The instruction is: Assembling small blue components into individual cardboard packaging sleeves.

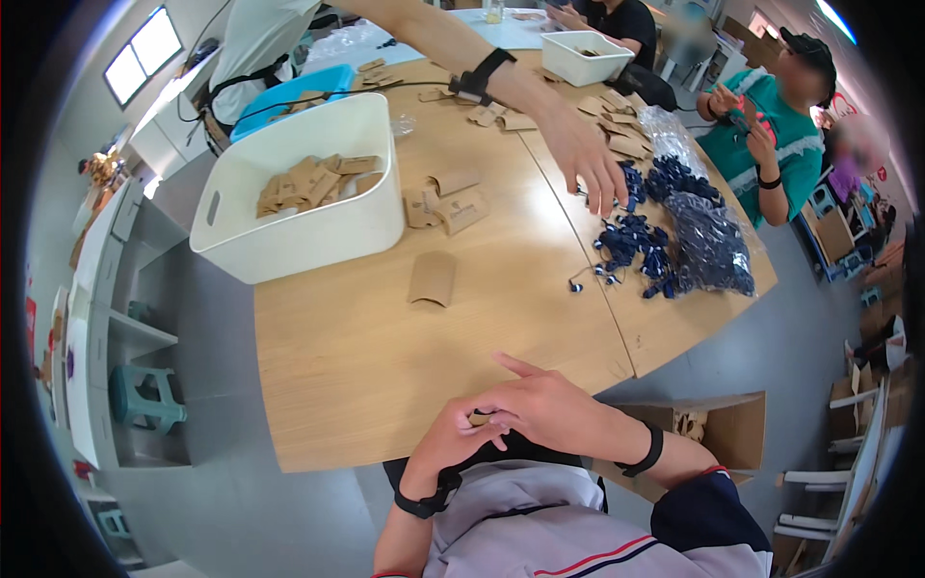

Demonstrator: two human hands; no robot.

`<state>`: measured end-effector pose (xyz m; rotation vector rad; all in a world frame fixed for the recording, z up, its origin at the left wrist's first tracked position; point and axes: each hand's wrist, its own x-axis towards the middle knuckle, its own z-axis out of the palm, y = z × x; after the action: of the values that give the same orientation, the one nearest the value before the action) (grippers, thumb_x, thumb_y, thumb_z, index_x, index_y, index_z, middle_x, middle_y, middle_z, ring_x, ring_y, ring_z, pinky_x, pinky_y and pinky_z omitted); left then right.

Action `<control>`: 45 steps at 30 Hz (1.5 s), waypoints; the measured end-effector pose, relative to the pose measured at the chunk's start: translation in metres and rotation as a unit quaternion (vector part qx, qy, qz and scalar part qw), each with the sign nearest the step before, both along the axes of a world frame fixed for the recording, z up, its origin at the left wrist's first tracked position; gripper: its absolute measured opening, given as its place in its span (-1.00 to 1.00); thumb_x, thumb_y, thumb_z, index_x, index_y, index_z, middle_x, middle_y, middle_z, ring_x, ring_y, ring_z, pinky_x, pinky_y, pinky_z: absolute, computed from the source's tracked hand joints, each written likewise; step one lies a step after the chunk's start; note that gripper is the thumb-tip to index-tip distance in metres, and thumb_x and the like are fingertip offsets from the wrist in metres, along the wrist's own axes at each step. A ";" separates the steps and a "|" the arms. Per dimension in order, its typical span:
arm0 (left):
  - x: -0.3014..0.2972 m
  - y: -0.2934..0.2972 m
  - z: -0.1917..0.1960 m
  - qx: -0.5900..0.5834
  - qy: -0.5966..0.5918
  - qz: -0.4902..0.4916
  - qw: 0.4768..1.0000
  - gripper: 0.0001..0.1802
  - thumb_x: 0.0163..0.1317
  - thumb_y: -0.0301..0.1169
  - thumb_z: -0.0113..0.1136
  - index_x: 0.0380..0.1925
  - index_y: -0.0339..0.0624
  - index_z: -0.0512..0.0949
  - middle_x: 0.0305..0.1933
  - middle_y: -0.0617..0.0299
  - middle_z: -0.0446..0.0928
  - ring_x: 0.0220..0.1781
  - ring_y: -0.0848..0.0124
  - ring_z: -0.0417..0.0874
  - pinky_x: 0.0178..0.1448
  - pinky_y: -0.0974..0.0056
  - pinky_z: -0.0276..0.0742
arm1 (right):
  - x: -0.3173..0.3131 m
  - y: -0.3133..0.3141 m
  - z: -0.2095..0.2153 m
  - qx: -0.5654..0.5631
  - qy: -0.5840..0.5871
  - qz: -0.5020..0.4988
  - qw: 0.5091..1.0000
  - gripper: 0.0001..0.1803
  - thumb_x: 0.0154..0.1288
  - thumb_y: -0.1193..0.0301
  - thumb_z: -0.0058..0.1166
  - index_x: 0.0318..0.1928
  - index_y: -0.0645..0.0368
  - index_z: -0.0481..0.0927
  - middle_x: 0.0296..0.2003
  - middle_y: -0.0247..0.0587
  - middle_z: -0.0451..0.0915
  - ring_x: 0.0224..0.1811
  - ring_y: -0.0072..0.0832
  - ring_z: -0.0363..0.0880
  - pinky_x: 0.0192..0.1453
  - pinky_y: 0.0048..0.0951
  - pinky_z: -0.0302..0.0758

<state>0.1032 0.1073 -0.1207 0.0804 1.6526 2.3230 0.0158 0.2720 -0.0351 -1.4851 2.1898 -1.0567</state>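
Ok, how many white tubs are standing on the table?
2: a large tub on the left side of the table, and a smaller tub at its far end. I see no others, though one could be hidden.

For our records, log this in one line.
left hand, right hand: together, at table | nearest pillow box: ahead | earphones: piled right | co-worker's hand: at earphones

A plain brown cardboard sleeve (432, 280) with curved ends lies flat on the wooden table (332, 371). Its longer sides point roughly away from the person, near the white bin's right-hand end.
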 end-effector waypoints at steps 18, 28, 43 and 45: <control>-0.007 0.016 0.048 0.155 0.015 0.190 0.969 -0.42 0.50 -0.07 -0.16 0.14 -0.48 0.30 0.15 -0.30 0.47 0.01 0.00 0.64 0.20 -0.06 0.52 | 0.020 -0.001 -0.010 -0.200 0.068 -0.168 0.963 -0.59 0.11 0.39 0.33 -0.01 0.20 0.58 -0.32 -0.21 0.62 -0.34 -0.29 0.60 -0.32 -0.39 0.53; -0.019 0.046 0.090 -0.144 0.153 0.329 0.921 -0.34 0.50 0.04 -0.24 0.19 -0.41 0.34 0.05 -0.13 0.55 -0.04 0.23 0.62 0.07 0.16 0.52 | 0.025 -0.009 -0.009 -0.335 0.066 -0.229 0.911 -0.70 0.12 0.57 0.33 -0.10 0.30 0.62 -0.42 -0.13 0.61 -0.52 -0.32 0.58 -0.49 -0.45 0.49; -0.009 0.011 0.094 -0.496 0.519 0.268 0.643 -0.89 0.21 -0.37 0.22 -0.31 -0.12 0.63 -0.41 0.25 0.56 -0.44 0.34 0.54 -0.32 0.33 0.48 | 0.035 0.006 0.030 -0.372 -0.386 -0.191 0.822 -0.38 0.28 0.42 0.17 0.31 0.25 0.29 -0.16 -0.23 0.45 -0.16 -0.56 0.45 -0.08 -0.50 0.40; -0.017 0.004 0.099 -0.529 0.653 0.078 0.536 -0.95 0.08 -0.39 0.27 -0.41 -0.01 0.63 -0.45 0.37 0.49 -0.38 0.39 0.51 -0.26 0.33 0.44 | 0.032 0.006 0.029 -0.330 -0.426 -0.155 0.828 -0.32 0.27 0.37 0.16 0.34 0.24 0.19 -0.09 -0.25 0.37 -0.10 -0.57 0.37 0.01 -0.49 0.35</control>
<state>0.0862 0.1108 -0.0218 1.7234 3.4032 0.5017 0.0475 0.2785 -0.0062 -0.5548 1.4578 -2.2072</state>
